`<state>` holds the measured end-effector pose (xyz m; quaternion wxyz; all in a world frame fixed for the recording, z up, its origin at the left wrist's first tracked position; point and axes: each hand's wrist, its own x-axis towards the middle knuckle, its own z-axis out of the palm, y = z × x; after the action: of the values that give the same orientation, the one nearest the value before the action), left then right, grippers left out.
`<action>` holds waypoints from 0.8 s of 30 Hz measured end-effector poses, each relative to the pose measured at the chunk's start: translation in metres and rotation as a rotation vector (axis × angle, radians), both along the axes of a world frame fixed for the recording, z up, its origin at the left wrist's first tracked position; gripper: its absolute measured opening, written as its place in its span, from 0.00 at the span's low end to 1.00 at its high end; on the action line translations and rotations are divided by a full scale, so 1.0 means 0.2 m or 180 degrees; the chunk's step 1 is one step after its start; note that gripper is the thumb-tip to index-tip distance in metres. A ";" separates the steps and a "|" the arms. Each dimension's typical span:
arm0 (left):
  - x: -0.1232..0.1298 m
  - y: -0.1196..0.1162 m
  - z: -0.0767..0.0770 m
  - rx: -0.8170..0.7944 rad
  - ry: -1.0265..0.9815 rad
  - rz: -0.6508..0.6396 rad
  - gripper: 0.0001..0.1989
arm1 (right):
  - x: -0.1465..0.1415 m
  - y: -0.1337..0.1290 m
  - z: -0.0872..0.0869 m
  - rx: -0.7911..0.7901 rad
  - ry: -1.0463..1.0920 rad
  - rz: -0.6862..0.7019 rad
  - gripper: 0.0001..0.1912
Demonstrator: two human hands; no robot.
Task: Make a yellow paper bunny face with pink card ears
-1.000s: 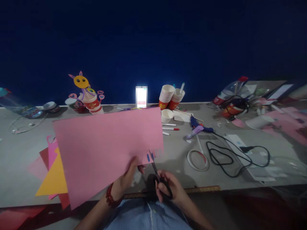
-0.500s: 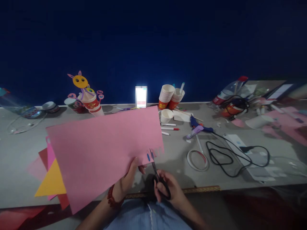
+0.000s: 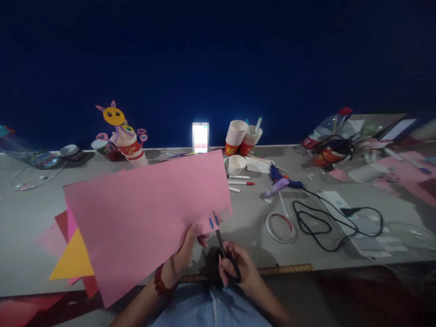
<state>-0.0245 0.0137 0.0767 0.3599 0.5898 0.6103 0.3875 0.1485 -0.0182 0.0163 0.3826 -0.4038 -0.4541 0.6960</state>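
A large sheet of pink paper (image 3: 146,213) is pinched along its lower edge by my left hand (image 3: 186,243), thumb on top and fingers underneath. Black-handled scissors (image 3: 221,243) are in my right hand (image 3: 240,263), whose fingers go through the loops. Their blades lie at the sheet's lower right corner, beside a small ear-like shape (image 3: 211,221) with a blue centre drawn on the paper. Just right of the blades the paper's edge is notched from cutting. A red beaded bracelet (image 3: 159,279) circles my left wrist.
Yellow paper (image 3: 73,256) and other coloured sheets stick out under the pink one. Behind stand a decorated paper cup (image 3: 129,144), stacked cups (image 3: 236,136) and a lit screen (image 3: 200,137). To the right lie a tape roll (image 3: 281,228), a blue glue gun (image 3: 284,177) and a power strip (image 3: 335,206).
The pink sheet has shifted very slightly left and tilted a little. The scissors stay at nearly the same spot on its corner, and both hands hold as before.
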 end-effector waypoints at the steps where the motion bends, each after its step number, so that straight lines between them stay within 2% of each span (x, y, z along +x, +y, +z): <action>1: 0.00 0.00 0.00 -0.0031 -0.0052 0.0012 0.27 | 0.00 0.00 0.00 -0.0020 0.0003 0.0000 0.30; 6: 0.02 -0.02 -0.04 -0.0139 -0.0129 0.0029 0.28 | -0.02 -0.01 -0.02 0.0011 0.0117 -0.0017 0.31; 14: 0.01 -0.02 -0.08 -0.0158 -0.0178 0.0058 0.29 | -0.03 0.00 0.02 -0.0026 0.0028 -0.0081 0.31; 24: 0.01 -0.03 -0.14 -0.0196 -0.0252 0.0119 0.27 | -0.04 -0.01 0.01 -0.0098 0.0127 -0.0166 0.30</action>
<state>-0.0229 0.0083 0.0486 0.3944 0.5512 0.6182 0.3981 0.1399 -0.0202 0.0174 0.4032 -0.4074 -0.4250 0.7006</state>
